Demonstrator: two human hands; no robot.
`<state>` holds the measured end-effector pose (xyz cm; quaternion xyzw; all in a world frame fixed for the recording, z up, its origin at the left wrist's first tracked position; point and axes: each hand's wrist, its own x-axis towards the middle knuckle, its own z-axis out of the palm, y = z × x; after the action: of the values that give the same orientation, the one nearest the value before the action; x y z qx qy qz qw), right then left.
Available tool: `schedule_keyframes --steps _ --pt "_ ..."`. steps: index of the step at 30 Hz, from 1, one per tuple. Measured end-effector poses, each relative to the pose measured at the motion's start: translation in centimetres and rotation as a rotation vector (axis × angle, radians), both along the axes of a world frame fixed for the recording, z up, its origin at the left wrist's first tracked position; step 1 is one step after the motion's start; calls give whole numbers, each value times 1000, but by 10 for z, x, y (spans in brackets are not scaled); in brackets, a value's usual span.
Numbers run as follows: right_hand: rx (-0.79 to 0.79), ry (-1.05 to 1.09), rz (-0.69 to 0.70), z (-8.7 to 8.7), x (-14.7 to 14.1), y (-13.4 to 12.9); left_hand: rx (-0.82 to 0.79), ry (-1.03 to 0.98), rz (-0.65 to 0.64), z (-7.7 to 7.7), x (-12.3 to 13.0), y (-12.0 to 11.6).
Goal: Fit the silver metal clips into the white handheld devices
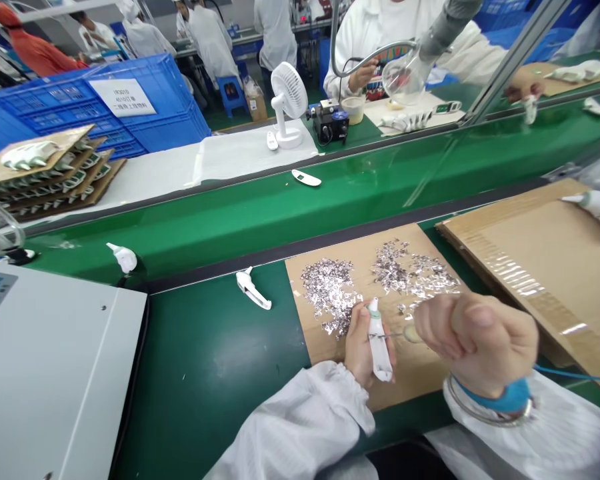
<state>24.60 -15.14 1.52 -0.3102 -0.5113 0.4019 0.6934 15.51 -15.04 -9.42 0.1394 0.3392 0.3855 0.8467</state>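
Observation:
My left hand [359,347] is closed around a white ear thermometer housing [379,347], whose pale green collar and narrow tip point away from me. My right hand [475,337], a little blurred, is a fist around a thin tool with a pale yellow handle [411,333], which looks like a screwdriver. Its slim shaft reaches left across the housing; I cannot tell exactly where the tip touches. Behind my hands, small shiny metal pieces [330,290] are heaped on a cardboard sheet [305,333], with a second pile [415,270] to the right.
Another white housing [253,290] rests on the green table left of the cardboard. A green conveyor belt [220,213] crosses beyond, carrying white parts. At left is a grey metal box [55,360]; at right, stacked cardboard [540,267] bears a housing. A co-worker [380,40] sits opposite.

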Motion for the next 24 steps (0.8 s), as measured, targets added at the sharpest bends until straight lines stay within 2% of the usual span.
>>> schedule_keyframes --steps 6,12,24 --pt "-1 -148 -15 -3 -1 -1 -10 11 52 -1 1 -1" --pt "-10 27 9 4 -1 1 -33 16 15 -1 1 -1" --pt "-1 1 4 4 -4 1 -25 10 13 -1 1 -1"
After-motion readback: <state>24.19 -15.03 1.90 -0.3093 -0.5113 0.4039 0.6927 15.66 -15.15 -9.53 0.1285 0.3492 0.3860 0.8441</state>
